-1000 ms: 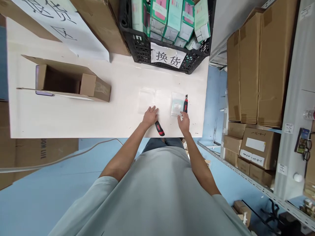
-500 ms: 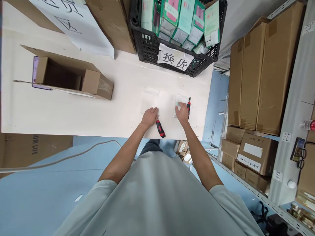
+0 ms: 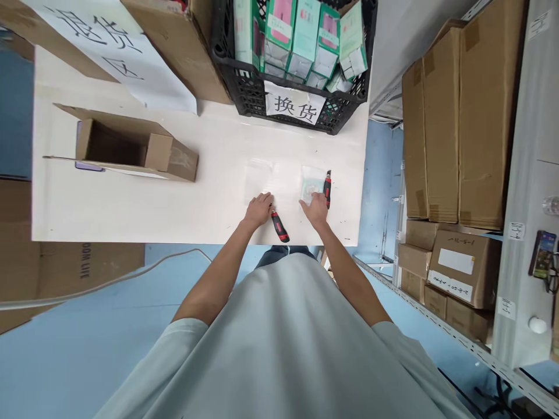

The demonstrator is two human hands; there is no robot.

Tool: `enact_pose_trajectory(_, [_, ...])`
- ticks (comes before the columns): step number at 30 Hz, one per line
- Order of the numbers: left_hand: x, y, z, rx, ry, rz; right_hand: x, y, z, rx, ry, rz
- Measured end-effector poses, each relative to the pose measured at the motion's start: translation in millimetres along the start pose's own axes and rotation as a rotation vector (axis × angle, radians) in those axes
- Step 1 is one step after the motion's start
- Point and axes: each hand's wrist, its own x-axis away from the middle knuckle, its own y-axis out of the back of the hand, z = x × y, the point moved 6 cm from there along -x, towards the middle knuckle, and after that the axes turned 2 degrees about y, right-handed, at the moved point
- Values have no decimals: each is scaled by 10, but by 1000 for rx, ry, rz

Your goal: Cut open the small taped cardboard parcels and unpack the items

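Observation:
My left hand (image 3: 259, 209) lies flat with its fingers stretched out on the lower edge of a thin clear plastic bag (image 3: 258, 176). Just right of that hand is a red-and-black utility knife (image 3: 280, 227), lying at a slant near the table's front edge. My right hand (image 3: 315, 210) rests at the lower end of a small clear packet (image 3: 311, 181) with something pale green inside; its thumb is spread away from the fingers. Alongside the packet, a second red-and-black utility knife (image 3: 327, 187) lies with its tip pointing away from me.
An open cardboard box (image 3: 183, 162) stands on the white table (image 3: 222, 145), a purple-edged item partly beneath it. Behind are a black crate (image 3: 248, 96) of green-and-white boxes and a large carton (image 3: 174, 46) with a paper sign. Shelves with cartons (image 3: 480, 116) flank the right side.
My right hand has slid toward me on the packet, so more of its pale green content shows. My left hand stays at the bag's lower edge. The whole view has shifted slightly.

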Motion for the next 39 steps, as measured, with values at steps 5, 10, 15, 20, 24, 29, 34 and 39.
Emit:
enact_pose_trajectory(5, [78, 69, 7, -1, 104, 2, -25, -79, 98, 33, 1, -42])
enact_pose_trajectory(10, [35, 187, 80, 39, 277, -96, -40, -96, 165, 15, -6, -41])
enact_pose_trajectory(15, [12, 205, 172, 84, 433, -235, -8, -35, 183, 34, 16, -7])
enact_pose_trajectory(20, [-80, 53, 28, 59, 187, -190, 47, -44, 285, 78, 61, 21])
enact_pose_trajectory(24, [-121, 62, 190, 15, 158, -170, 64, -192, 509, 133, 64, 19])
enact_pose_trajectory(29, [26, 384, 790, 37, 142, -177, 219, -546, 1056, 105, 56, -12])
enact_pose_trajectory(34, [240, 705, 1422, 50, 110, -129, 452, -922, 1555, 56, 41, -23])
enact_pose_trajectory(39, [309, 749, 1634, 42, 33, -39, 487, -917, 1480, -40, 32, -65])
